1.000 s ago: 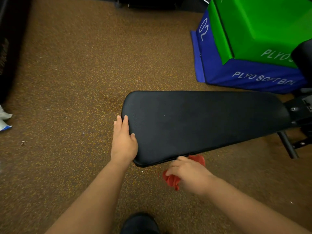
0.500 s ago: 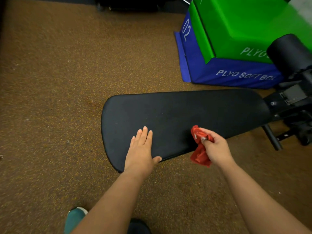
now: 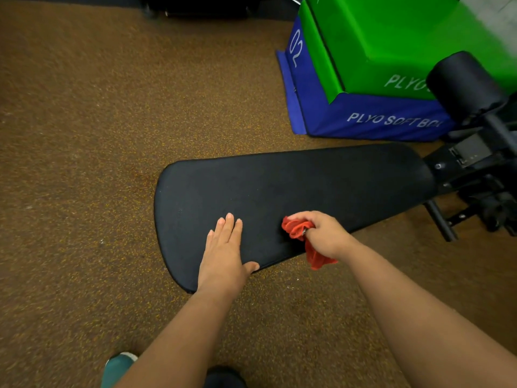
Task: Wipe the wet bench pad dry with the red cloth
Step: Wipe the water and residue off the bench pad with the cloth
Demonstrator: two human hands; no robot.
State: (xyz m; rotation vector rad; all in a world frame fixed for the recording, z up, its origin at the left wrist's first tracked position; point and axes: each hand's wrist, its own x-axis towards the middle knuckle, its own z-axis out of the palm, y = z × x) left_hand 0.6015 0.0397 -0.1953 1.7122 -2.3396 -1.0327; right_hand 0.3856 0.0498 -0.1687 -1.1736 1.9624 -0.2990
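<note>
The black bench pad (image 3: 307, 186) stretches from the lower left to the right, above a brown speckled floor. My left hand (image 3: 223, 253) rests flat on the pad's near wide end, fingers straight and together. My right hand (image 3: 326, 233) grips the bunched red cloth (image 3: 298, 229) and holds it against the pad near its front edge. A loose tail of the cloth hangs down past the edge below my wrist.
Stacked green and blue plyo soft boxes (image 3: 363, 119) stand behind the pad at the right. The bench's black frame and a roller pad (image 3: 464, 88) sit at the far right. My shoes (image 3: 117, 368) show at the bottom edge.
My left hand has slid from the pad's end edge onto its top surface. My right hand has lifted the red cloth from below the front edge onto the pad.
</note>
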